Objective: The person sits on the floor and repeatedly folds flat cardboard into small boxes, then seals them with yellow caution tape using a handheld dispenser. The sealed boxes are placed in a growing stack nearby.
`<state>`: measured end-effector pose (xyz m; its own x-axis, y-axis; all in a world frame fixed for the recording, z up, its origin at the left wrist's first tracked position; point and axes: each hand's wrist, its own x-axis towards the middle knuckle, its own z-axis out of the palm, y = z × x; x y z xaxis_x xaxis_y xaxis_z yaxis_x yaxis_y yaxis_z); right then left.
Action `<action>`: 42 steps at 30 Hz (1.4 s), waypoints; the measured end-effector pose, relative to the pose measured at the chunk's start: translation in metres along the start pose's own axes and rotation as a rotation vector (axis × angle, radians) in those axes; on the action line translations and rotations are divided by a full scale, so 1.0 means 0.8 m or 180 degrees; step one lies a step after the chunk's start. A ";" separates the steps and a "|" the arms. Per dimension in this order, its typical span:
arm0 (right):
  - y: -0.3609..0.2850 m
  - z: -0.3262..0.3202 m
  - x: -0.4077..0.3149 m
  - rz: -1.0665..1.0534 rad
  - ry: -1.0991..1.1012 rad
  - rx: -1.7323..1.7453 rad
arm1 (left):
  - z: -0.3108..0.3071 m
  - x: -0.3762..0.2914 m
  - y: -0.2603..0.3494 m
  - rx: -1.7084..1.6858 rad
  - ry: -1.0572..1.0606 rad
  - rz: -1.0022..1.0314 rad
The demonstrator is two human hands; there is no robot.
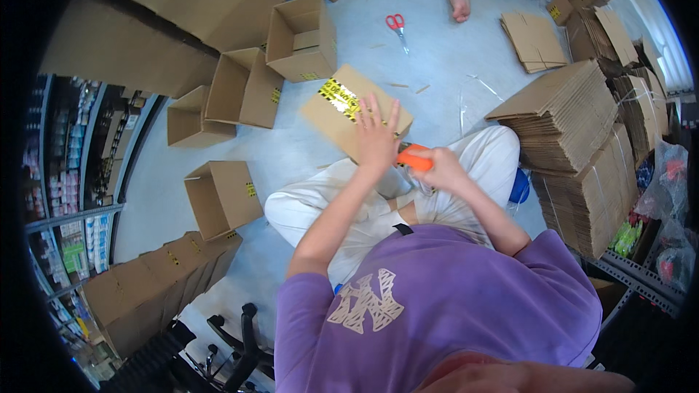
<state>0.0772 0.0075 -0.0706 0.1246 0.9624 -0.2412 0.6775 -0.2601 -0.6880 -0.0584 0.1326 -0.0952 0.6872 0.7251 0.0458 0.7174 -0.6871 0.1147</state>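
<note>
A cardboard box (327, 120) rests in front of my crossed legs, with yellow and black printed tape (339, 97) along its upper face. My left hand (377, 134) lies on that face with fingers spread, pressing near the tape. Close beside it, at the box's near right edge, my right hand (437, 166) grips an orange-handled tool (416, 158), perhaps a tape dispenser; its front end is partly hidden by my left hand.
Open cardboard boxes (221, 194) stand at the left, near stocked shelves (82, 213). Red-handled scissors (397, 30) lie on the floor ahead. Stacks of flattened cardboard (568, 114) are at the right. Another person's bare foot (460, 3) is at the top. A wheeled chair base (246, 338) stands lower left.
</note>
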 end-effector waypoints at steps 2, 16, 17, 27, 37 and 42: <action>-0.012 -0.045 0.014 0.0589 -0.0789 0.0330 | 0.023 -0.007 0.012 0.0862 0.0011 -0.0252; 0.014 -0.097 -0.030 -0.2009 0.1312 0.0051 | -0.092 -0.041 -0.140 -0.1683 -0.0611 0.1893; 0.012 -0.092 -0.028 -0.2073 0.1332 0.0119 | -0.094 -0.041 -0.120 -0.2902 -0.0615 0.1193; -0.029 -0.028 -0.015 -0.1903 0.1410 0.0276 | -0.091 -0.019 -0.075 -0.5519 -0.0759 -0.1295; -0.065 0.000 -0.071 -0.0694 0.1103 0.0277 | -0.042 0.092 -0.248 -0.2911 0.0334 -0.1627; -0.048 0.027 -0.037 -0.0642 0.1127 0.0333 | 0.030 0.108 -0.269 -0.2979 0.0108 -0.1537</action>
<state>0.0321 -0.0128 -0.0521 0.2507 0.9574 0.1430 0.6387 -0.0526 -0.7676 -0.1501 0.3420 -0.1400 0.3381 0.9232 -0.1830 0.5295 -0.0259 0.8479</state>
